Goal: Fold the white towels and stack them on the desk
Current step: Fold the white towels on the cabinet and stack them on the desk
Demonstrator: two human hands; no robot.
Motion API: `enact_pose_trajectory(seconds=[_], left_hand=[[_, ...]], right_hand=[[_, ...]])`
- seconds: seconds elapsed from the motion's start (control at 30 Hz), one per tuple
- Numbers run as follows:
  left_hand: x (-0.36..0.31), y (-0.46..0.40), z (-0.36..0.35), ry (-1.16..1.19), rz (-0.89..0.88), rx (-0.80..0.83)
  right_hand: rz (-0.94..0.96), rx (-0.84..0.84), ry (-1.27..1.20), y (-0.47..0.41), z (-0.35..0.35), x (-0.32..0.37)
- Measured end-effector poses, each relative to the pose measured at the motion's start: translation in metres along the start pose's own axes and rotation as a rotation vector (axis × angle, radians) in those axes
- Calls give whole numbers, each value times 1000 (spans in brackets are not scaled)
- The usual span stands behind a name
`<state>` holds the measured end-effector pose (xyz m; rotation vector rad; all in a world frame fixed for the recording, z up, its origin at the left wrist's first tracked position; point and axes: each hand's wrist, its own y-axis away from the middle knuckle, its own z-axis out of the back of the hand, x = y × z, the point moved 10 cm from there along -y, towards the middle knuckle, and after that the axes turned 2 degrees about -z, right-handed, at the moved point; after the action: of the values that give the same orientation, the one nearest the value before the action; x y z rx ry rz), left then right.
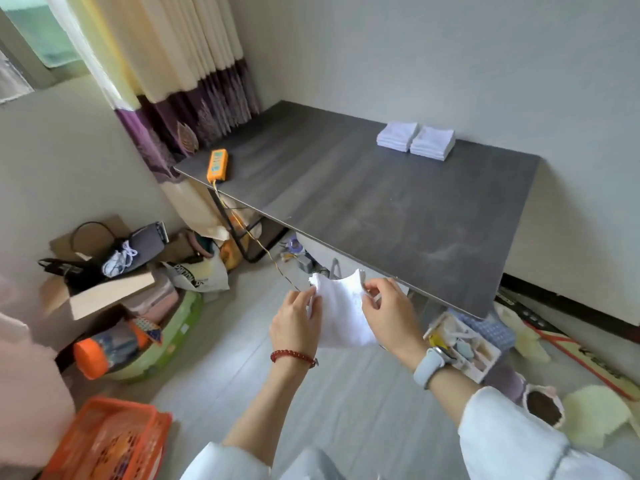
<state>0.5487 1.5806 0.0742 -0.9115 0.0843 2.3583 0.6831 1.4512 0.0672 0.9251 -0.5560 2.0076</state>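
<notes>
A white towel (pixel 341 311) is hanging in the air between our two hands, in front of the near edge of the desk (pixel 381 202) and above the pale plank floor. Going from the left, we are seeing an orange slatted plastic crate (pixel 104 441) at the bottom corner, then a green tub (pixel 180 337) stuffed with an orange-capped bottle (pixel 90 358) and soft pink cloth, with an open cardboard box (pixel 100 296) of bags and a laced shoe above it. An orange power strip (pixel 217 165) is lying on the desk's left end, its thin cord trailing down past the black metal leg toward the towel.

We are pinching the towel's upper left corner with our left hand (pixel 294 323), a red bead bracelet (pixel 292 356) on that wrist. The towel is looking soft and limp, sagging in a curve between the two pinched corners. Our right hand (pixel 389 315) is pinching the upper right corner between thumb and fingers, a pale blue watch (pixel 431 367) on its wrist.

The desk top is dark grey, flat and matte, with a wood-grain streak. Far along it, by the wall, two neat square stacks of folded towels (pixel 415 140) are sitting just beside each other. Right of our hands, a white divided tray (pixel 464 344) and fluffy yellow slippers (pixel 595 414) are cluttering the floor.
</notes>
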Motion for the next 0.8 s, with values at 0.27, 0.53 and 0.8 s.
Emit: enact_pose_trajectory(seconds=[0.27, 0.53, 0.8], left_hand=[[15, -218, -61, 69, -57, 120], [-36, -376, -166, 142, -133, 461], [-168, -456, -297, 291, -229, 669]], right_hand=[[-110, -125, -29, -186, -52, 12], [-356, -279, -76, -306, -26, -19], [-507, -493, -112, -416, 67, -108]])
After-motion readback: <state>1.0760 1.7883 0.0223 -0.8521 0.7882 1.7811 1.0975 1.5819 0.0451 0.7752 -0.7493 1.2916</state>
